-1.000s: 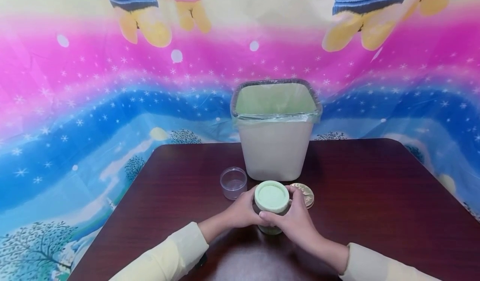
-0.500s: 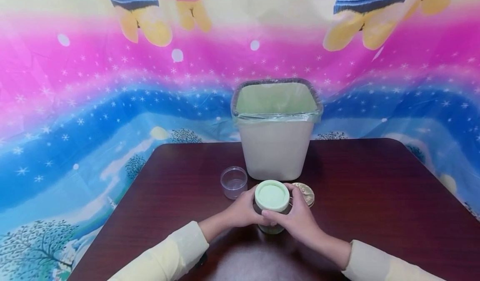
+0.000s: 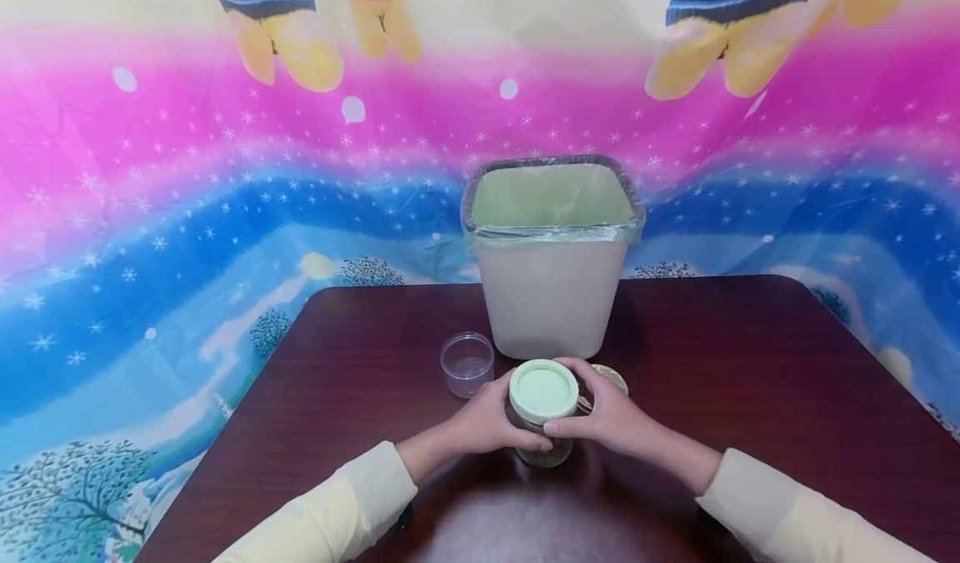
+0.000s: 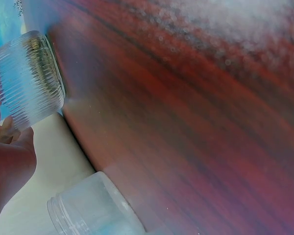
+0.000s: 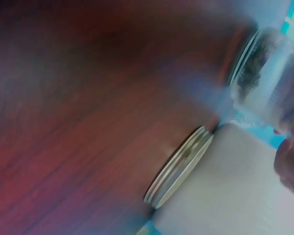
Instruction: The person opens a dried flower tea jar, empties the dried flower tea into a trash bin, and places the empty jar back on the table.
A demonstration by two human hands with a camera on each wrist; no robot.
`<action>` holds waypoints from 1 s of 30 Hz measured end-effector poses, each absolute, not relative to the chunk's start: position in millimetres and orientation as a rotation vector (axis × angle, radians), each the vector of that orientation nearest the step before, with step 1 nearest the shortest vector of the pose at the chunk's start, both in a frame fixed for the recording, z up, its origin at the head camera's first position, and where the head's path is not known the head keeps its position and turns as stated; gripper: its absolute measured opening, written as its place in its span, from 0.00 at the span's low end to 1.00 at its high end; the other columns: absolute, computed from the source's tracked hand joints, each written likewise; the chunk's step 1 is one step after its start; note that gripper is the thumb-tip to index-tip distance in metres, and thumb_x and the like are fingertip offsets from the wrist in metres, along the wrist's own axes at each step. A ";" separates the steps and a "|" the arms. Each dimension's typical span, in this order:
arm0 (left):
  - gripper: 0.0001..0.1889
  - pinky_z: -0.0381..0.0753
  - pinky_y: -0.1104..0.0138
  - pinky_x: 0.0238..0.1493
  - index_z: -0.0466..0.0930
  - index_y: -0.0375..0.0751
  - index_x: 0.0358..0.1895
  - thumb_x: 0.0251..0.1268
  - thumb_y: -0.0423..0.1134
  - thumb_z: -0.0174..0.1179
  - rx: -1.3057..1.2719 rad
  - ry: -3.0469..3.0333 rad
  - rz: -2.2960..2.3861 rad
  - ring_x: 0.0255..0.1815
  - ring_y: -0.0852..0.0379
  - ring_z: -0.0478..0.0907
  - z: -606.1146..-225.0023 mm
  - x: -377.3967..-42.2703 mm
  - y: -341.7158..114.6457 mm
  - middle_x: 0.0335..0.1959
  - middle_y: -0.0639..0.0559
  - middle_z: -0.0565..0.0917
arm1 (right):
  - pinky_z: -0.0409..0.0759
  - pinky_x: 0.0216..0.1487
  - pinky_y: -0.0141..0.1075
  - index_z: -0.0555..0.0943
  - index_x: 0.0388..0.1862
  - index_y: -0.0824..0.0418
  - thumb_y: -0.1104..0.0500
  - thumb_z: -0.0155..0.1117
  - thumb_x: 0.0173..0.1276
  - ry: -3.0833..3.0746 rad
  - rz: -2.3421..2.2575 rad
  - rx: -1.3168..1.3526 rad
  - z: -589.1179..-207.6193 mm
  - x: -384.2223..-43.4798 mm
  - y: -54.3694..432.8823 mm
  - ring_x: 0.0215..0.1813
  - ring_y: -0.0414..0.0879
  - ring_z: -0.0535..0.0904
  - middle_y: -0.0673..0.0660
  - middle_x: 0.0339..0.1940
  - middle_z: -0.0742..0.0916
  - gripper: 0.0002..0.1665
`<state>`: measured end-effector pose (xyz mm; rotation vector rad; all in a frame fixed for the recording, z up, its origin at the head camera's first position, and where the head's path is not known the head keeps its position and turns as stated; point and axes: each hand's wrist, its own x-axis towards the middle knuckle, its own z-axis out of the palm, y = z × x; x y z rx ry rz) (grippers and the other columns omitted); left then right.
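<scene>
In the head view a glass jar with a pale green lid stands upright near the middle of the table. The left wrist view shows ribbed clear glass with dark greenish-brown bits near its bottom. My left hand grips the jar's left side, thumb across the front. My right hand curls round the right side at the lid, thumb in front just under the rim and fingers behind. Partly hidden behind that hand lies a round gold-patterned lid; edge-on in the right wrist view, the gold lid looks layered.
A clear plastic tub stands open left of the jar. Behind them rises a pale waste bin lined with a clear bag. The dark wooden table ends before a printed cloth backdrop.
The right hand has swung round the lid: its wrist has moved outward right, and its thumb has slid right along the front. The left hand and jar stay put.
</scene>
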<state>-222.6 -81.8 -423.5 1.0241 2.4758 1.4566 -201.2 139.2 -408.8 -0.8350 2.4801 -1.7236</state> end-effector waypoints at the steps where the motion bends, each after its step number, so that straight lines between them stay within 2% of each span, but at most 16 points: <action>1: 0.44 0.74 0.66 0.55 0.67 0.48 0.65 0.40 0.44 0.80 1.023 2.476 1.455 0.51 0.64 0.77 -423.6 -222.5 -81.8 0.51 0.60 0.80 | 0.72 0.58 0.37 0.70 0.64 0.61 0.57 0.78 0.53 2.460 -1.722 -0.859 -409.5 -203.0 140.8 0.58 0.49 0.75 0.54 0.55 0.81 0.41; 6: 0.44 0.74 0.66 0.55 0.67 0.48 0.65 0.40 0.43 0.80 1.023 2.463 1.464 0.51 0.64 0.77 -423.6 -222.2 -81.5 0.51 0.60 0.80 | 0.70 0.59 0.34 0.69 0.65 0.62 0.60 0.77 0.54 2.371 -1.726 -0.962 -411.6 -210.9 146.2 0.59 0.44 0.74 0.54 0.56 0.80 0.40; 11: 0.44 0.74 0.66 0.55 0.67 0.47 0.65 0.39 0.43 0.80 1.031 2.462 1.474 0.51 0.64 0.77 -424.0 -223.0 -81.2 0.51 0.60 0.80 | 0.71 0.59 0.34 0.70 0.65 0.61 0.61 0.76 0.55 2.347 -1.709 -1.065 -409.6 -215.7 148.1 0.58 0.45 0.75 0.55 0.56 0.81 0.39; 17: 0.44 0.74 0.66 0.56 0.67 0.47 0.65 0.40 0.42 0.80 1.039 2.458 1.474 0.51 0.64 0.77 -423.8 -222.7 -81.3 0.51 0.60 0.80 | 0.70 0.60 0.36 0.67 0.67 0.63 0.62 0.74 0.56 2.312 -1.733 -1.055 -409.1 -211.8 147.1 0.59 0.44 0.74 0.57 0.58 0.79 0.41; 24: 0.44 0.73 0.67 0.57 0.67 0.47 0.66 0.41 0.43 0.80 1.036 2.456 1.471 0.52 0.64 0.76 -423.1 -221.6 -81.3 0.52 0.59 0.80 | 0.71 0.60 0.37 0.61 0.70 0.67 0.60 0.77 0.53 2.487 -1.807 -0.848 -408.5 -192.7 135.0 0.61 0.52 0.72 0.60 0.61 0.76 0.49; 30: 0.44 0.74 0.66 0.56 0.66 0.48 0.67 0.41 0.42 0.79 1.068 2.454 1.481 0.52 0.64 0.77 -424.2 -223.0 -81.8 0.52 0.59 0.80 | 0.71 0.60 0.49 0.61 0.68 0.66 0.57 0.79 0.51 2.598 -1.880 -0.452 -400.5 -171.5 115.1 0.62 0.59 0.71 0.62 0.63 0.73 0.51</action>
